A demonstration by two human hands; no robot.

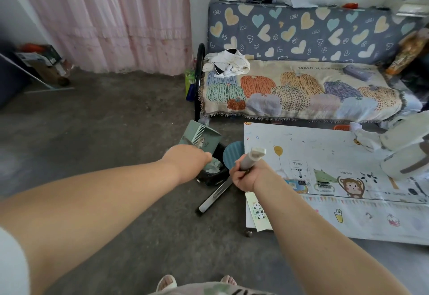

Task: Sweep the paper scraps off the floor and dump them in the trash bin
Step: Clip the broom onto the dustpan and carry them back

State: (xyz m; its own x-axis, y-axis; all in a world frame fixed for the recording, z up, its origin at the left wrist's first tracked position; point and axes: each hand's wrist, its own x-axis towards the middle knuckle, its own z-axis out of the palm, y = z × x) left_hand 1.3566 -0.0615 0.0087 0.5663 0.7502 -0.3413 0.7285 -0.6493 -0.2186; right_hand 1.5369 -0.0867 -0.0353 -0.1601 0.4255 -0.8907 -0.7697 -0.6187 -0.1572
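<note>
left hand (188, 159) hides its grip; trash bin (212, 178) half covered.

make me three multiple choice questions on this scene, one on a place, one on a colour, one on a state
1. Where is the dustpan?
A. lying on the sofa
B. tilted over the trash bin
C. flat on the play mat

2. What colour is the dustpan?
A. red
B. yellow
C. pale green

3. What is the right hand doing?
A. gripping the broom handle
B. hanging open
C. resting on the sofa

Answers:
1 B: the left hand holds it tipped above the black bin, where paper scraps lie.
2 C: its body is pale green.
3 A: its fingers are curled round the grey handle.
</note>
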